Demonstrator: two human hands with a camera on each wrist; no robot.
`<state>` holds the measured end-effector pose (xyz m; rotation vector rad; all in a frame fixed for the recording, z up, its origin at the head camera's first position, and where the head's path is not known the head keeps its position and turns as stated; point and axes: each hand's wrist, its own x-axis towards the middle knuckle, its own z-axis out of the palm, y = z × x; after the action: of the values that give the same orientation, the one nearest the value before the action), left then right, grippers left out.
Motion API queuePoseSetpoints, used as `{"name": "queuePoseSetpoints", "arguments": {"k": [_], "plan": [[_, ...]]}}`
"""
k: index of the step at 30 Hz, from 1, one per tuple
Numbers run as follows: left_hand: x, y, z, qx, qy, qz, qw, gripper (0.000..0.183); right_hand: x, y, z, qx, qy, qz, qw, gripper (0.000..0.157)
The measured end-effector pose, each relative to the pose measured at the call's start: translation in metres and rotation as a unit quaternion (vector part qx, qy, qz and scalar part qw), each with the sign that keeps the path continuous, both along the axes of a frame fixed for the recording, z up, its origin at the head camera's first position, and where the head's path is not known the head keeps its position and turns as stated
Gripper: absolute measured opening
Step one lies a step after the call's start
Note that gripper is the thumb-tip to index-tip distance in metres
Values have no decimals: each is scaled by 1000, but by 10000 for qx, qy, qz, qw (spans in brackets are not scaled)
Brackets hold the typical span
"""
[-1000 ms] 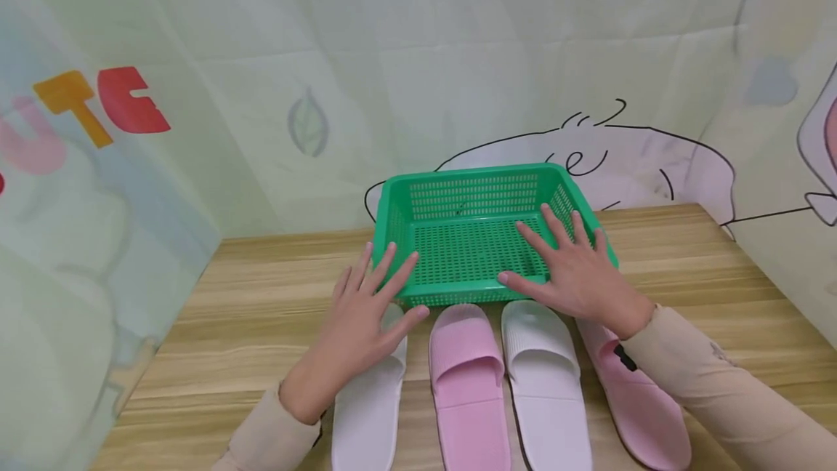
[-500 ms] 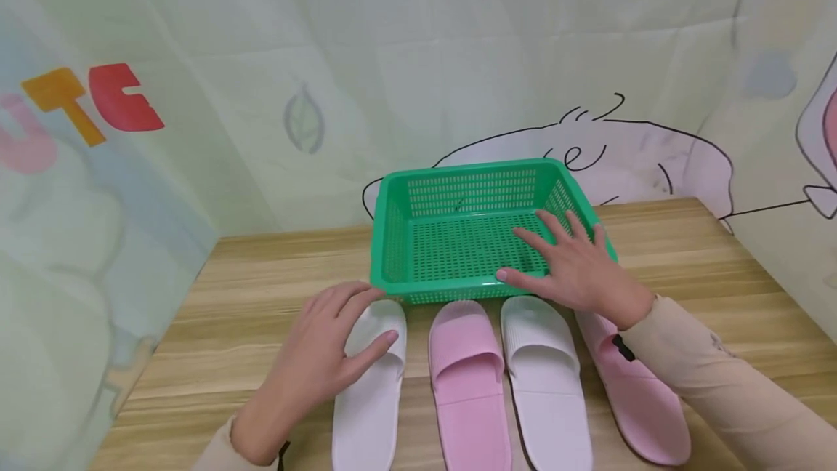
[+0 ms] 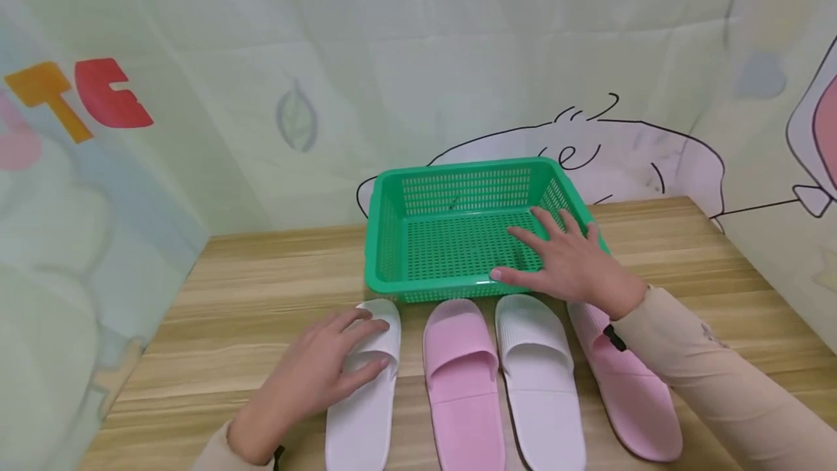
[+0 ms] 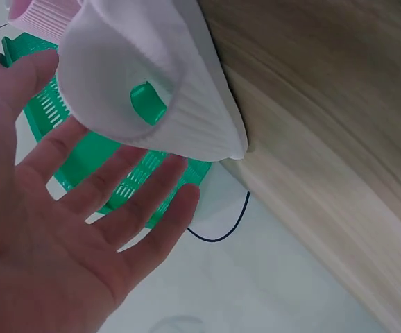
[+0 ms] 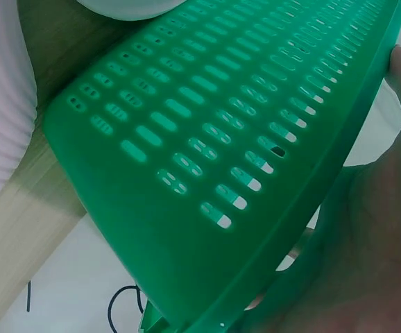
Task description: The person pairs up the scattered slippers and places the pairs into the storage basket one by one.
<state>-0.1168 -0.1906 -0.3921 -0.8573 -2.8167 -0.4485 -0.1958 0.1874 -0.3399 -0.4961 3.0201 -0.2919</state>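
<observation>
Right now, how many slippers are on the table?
4, in a row by the basket: left white slipper, left pink slipper, right white slipper, right pink slipper; outer two partly covered.

- A pale green, creased wall covering (image 3: 392,78) rises behind the tabletop and continues along both sides.
- At left it bears an orange letter T (image 3: 49,97) beside a red letter (image 3: 111,93).
- A faint leaf print (image 3: 296,120) sits nearer the middle; black-outlined cartoon art (image 3: 644,166) spreads low at right.
- The tabletop (image 3: 275,275) has streaky, light-brown wood grain.
- Light looks soft.
</observation>
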Motion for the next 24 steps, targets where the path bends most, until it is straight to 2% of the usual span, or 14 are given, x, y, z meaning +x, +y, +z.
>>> {"name": "queuePoseSetpoints", "arguments": {"k": [4,7,10,16,24], "plan": [[-3,0,-2,94,-231,-21,9997,38,-1,-1,-2,-19,-7,8,10000,94],[-1,-1,-3,269,-491,32,9984,35,-2,-4,-3,-74,-11,45,10000,96],[2,-2,-4,413,-581,60,9974,31,-4,-7,-5,-108,-3,86,9999,97],[-2,7,-6,469,-574,-13,9972,30,-3,-2,-3,-55,-32,22,10000,95],[-5,16,-7,266,-299,-245,9989,26,-4,1,-1,17,-159,10,9999,96]]}}
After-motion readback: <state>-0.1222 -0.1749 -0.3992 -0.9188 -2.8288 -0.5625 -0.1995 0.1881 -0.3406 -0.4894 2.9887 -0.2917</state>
